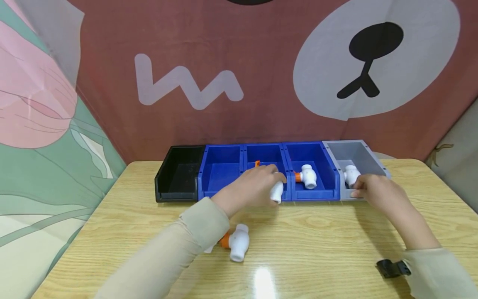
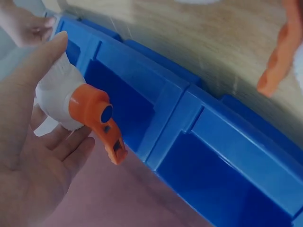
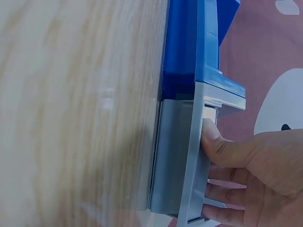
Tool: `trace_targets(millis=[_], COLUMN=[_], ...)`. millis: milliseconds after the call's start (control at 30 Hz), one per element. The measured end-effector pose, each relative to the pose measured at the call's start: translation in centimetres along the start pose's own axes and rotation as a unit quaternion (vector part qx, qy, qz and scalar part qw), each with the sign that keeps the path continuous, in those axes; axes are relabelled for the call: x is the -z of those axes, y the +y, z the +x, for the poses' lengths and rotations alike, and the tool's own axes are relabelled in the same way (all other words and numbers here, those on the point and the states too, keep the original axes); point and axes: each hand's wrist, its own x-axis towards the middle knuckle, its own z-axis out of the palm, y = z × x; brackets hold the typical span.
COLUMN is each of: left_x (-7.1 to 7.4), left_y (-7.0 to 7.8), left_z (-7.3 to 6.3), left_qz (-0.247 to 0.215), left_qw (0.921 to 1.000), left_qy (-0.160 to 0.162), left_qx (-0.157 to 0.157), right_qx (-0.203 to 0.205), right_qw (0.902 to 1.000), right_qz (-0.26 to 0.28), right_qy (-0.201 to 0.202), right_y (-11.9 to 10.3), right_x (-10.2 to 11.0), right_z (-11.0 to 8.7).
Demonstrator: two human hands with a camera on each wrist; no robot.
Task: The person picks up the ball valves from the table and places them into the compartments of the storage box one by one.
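My left hand [image 1: 257, 185] grips a white plastic ball valve [image 1: 276, 192] at the front of the middle blue bin [image 1: 263, 151]. The left wrist view shows that valve's orange lever handle [image 2: 111, 137] pointing away from the palm. At the grey bin [image 1: 347, 153], my right hand [image 1: 382, 192] reaches over the front wall, fingers spread loosely inside and thumb right by a white valve [image 1: 351, 175] lying there. Most of that valve is hidden behind the wall in the right wrist view. Another white valve with an orange handle [image 1: 239, 243] lies on the table beside my left forearm.
The right-hand blue bin [image 1: 325, 166] holds a white valve [image 1: 308, 176] with an orange handle. Further left stand another blue bin [image 1: 224, 166] and a black bin [image 1: 183, 170], all in one row on the wooden table [image 1: 317, 236]. A printed cloth [image 1: 209, 124] hangs behind.
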Motion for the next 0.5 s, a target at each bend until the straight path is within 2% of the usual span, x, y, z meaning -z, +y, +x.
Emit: trace_targets(millis=[167, 367, 500], left_x=[-0.2, -0.6, -0.5], left_y=[-0.8, -1.7, -1.8], left_z=[1.2, 2.4, 2.8], left_qz=[-0.021, -0.018, -0.024], left_qw=[0.9995, 0.9986, 0.9978], left_qy=[0.001, 0.000, -0.005], left_qx=[0.023, 0.051, 0.061], right_qx=[0.005, 0.012, 0.017], right_qw=[1.0000, 0.9999, 0.9998], right_qz=[-0.001, 0.000, 0.004], right_qy=[-0.001, 0.005, 0.010], right_y=[0.0, 0.1, 0.3], right_x=[-0.1, -0.2, -0.1], right_z=[0.0, 0.1, 0.1])
